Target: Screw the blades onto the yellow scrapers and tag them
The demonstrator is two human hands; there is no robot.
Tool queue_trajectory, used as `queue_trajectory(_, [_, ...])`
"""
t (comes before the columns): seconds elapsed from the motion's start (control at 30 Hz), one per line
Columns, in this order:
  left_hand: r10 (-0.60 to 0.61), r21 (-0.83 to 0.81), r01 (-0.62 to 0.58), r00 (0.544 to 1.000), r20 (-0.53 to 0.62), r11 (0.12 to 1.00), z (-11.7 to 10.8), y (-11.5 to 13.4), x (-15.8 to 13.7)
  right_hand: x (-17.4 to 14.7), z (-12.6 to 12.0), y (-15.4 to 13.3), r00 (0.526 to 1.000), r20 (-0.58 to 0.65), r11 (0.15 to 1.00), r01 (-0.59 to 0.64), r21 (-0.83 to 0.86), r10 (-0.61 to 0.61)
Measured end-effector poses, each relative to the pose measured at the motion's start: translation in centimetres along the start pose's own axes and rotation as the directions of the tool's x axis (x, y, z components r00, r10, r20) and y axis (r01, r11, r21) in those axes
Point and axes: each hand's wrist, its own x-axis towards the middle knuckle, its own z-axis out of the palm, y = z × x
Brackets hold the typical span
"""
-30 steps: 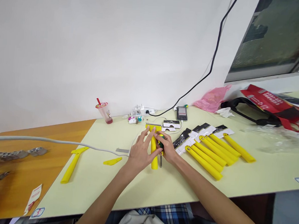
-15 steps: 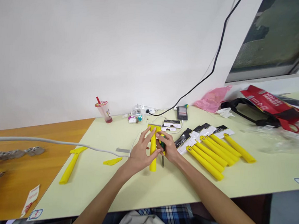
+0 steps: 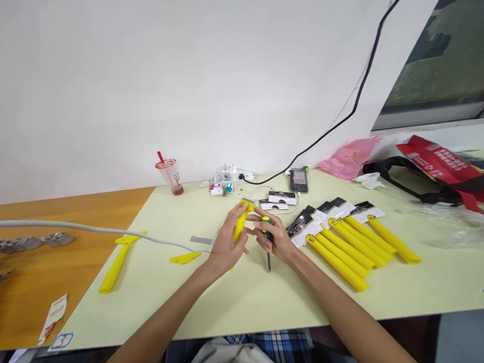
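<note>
Gripping a yellow handle (image 3: 239, 223) above the table (image 3: 258, 299), the left hand (image 3: 223, 244) was closed round it while a screwdriver (image 3: 267, 244) was clasped in the right hand (image 3: 275, 239) — a slip of that downward tip, it was judged, could jab the near fingers.

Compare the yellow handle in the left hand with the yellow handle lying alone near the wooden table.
The held handle is gripped in the left hand and lifted off the table; the lone handle lies flat and untouched. The held handle sits near the table's middle, beside the screwdriver in the right hand; the lone handle lies at the left edge. Both are yellow plastic.
</note>
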Motion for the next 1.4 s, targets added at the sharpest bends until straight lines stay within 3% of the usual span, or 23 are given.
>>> queue_trajectory(0.13, [-0.183,-0.431,0.144,0.982,-0.049,0.891,-2.7,-0.2,1.5,0.4,-0.5,-0.6,0.99,-0.128,0.987,0.071,0.142,-0.053])
queue_trajectory(0.27, [-0.373,-0.726,0.257,0.928,0.001,0.638,-6.5,-0.2,1.7,1.3,-1.7,-1.0,0.94,-0.329,0.957,0.176,0.229,-0.094])
queue_trajectory(0.37, [-0.381,-0.851,0.277,0.919,0.099,0.447,-8.4,-0.7,0.8,1.9,-2.2,-0.7,0.909,-0.403,0.954,0.207,0.218,-0.106])
queue_trajectory(0.47, [-0.352,-0.888,0.29,0.922,0.159,0.358,-9.3,-1.6,-0.3,2.2,-2.5,-0.4,0.911,-0.398,0.973,0.181,0.141,-0.111])
queue_trajectory(0.63, [-0.358,-0.857,0.388,0.896,0.264,0.34,-9.8,-2.8,-1.0,2.8,-3.2,-1.2,0.915,-0.372,0.986,0.125,-0.11,-0.157])
queue_trajectory(0.83, [-0.464,-0.849,0.429,0.847,0.26,0.308,-8.8,-3.7,-1.3,5.4,-3.9,-2.9,0.889,-0.244,0.846,0.238,-0.477,-0.388])
queue_trajectory(0.93, [-0.497,-0.836,0.446,0.83,0.252,0.321,-8.1,-4.2,-1.6,5.9,-4.4,-2.3,0.859,-0.231,0.807,0.292,-0.514,-0.458])
queue_trajectory(1.1, [-0.514,-0.799,0.481,0.817,0.26,0.36,-7.6,-4.7,-2.0,4.6,-5.6,-0.4,0.878,-0.141,0.752,0.298,-0.588,-0.458])
queue_trajectory(1.4, [-0.546,-0.765,0.497,0.806,0.231,0.41,-7.6,-4.7,-2.0,3.6,-6.0,0.2,0.853,-0.109,0.675,0.319,-0.665,-0.511])
